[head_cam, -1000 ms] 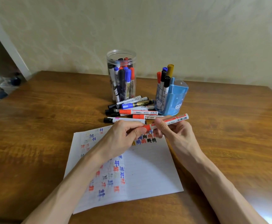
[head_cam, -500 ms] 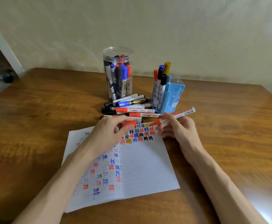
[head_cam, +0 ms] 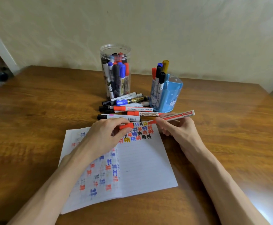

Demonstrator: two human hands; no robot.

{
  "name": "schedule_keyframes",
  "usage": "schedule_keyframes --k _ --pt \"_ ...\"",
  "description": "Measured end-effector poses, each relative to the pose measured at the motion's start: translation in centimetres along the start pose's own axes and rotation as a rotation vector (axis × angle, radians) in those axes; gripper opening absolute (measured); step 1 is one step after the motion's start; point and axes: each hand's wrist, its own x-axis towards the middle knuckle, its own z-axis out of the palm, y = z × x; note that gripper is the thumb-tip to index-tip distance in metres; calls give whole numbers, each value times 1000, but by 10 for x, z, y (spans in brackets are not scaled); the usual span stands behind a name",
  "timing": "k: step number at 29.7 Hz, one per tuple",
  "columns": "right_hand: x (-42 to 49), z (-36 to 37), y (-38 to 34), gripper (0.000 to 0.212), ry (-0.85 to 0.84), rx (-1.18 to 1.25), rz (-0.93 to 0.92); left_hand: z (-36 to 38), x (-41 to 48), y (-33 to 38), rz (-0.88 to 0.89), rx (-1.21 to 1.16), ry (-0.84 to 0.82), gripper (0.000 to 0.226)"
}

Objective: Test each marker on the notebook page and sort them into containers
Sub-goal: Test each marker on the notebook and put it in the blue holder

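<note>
Cap (head_cam: 126,126) now off red marker (head_cam: 179,116)

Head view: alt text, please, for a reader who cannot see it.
The right hand holds an uncapped red marker and the left hand pinches its cap, over a notebook page of coloured test marks. Behind them, loose markers lie in front of a clear jar and a blue holder, both holding markers.

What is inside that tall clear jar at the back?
Markers stand in the clear jar, with blue, red and black caps showing. The front ones hide those behind, so the count is unclear, and loose markers lying in front cover the jar's base.
</note>
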Motion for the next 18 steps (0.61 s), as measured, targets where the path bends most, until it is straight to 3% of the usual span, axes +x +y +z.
schedule_keyframes --k 5,8,18 --pt "2 8 5 10 60 -128 -68 -1 -1 0 8 -13 -2 43" --pt "2 11 10 11 93 -236 -136 -1 -1 -1 7 -10 0 42" --pt "1 11 14 11 57 -268 -206 0 -2 -3 8 19 -2 42"
